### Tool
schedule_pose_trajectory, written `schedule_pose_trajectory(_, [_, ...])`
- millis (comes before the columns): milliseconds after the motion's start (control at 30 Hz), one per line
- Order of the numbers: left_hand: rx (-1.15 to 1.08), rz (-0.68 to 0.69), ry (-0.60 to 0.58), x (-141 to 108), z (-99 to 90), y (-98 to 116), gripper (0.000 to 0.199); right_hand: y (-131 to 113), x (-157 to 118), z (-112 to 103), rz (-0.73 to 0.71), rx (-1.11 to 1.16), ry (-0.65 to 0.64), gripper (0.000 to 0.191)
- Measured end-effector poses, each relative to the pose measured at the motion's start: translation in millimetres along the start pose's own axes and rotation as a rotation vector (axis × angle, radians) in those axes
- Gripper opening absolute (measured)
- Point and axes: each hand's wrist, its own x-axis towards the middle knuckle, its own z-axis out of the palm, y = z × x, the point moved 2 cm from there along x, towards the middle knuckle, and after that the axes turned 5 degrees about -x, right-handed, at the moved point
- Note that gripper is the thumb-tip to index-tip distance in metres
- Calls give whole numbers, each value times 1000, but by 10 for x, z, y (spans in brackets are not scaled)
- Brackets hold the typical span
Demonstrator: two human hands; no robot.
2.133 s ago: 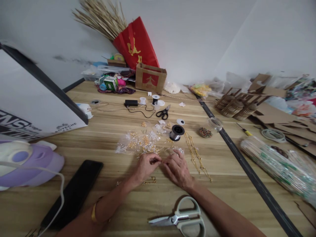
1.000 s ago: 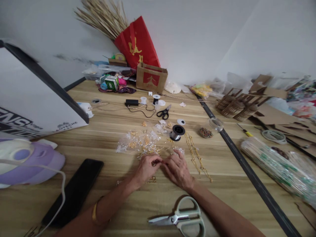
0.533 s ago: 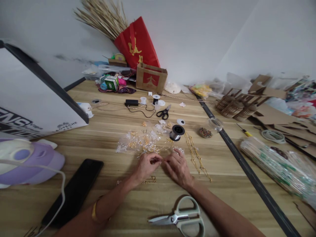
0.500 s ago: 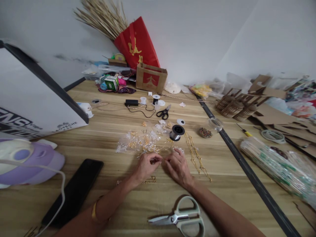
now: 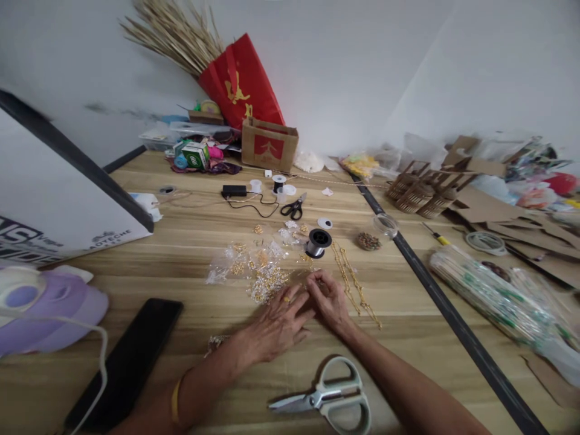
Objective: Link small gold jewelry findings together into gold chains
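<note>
My left hand [image 5: 283, 320] lies palm down low over the table, fingers stretched and slightly apart, their tips by my right hand. My right hand [image 5: 330, 299] has its thumb and forefinger pinched together; whatever is between them is too small to make out. Just beyond my left hand is a pile of small clear and gold beads [image 5: 268, 283], with plastic bags of findings [image 5: 229, 263] beside it. To the right of my right hand lie gold chains [image 5: 351, 278]. A spool of silver wire [image 5: 318, 243] stands behind the hands.
Open pale-handled scissors [image 5: 333, 396] lie near my right forearm. Black scissors [image 5: 294, 206], a dish of mixed beads [image 5: 369, 241] and a black adapter [image 5: 234, 191] are farther back. A phone [image 5: 127, 362] lies left; wrapped sticks [image 5: 489, 302] lie right.
My left hand has turned palm down and unfolded its fingers, moving toward me and over the short gold chain. My right hand remains pinched. The view has shifted slightly right.
</note>
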Motion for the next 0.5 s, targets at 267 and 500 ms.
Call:
schedule_pose_trajectory(267, [12, 22, -47, -21, 180, 52, 56, 91, 59, -28, 267, 355, 39, 27])
schedule_pose_trajectory(500, [48, 24, -59, 64, 32, 152, 49, 285, 137, -61, 303, 493, 143, 29])
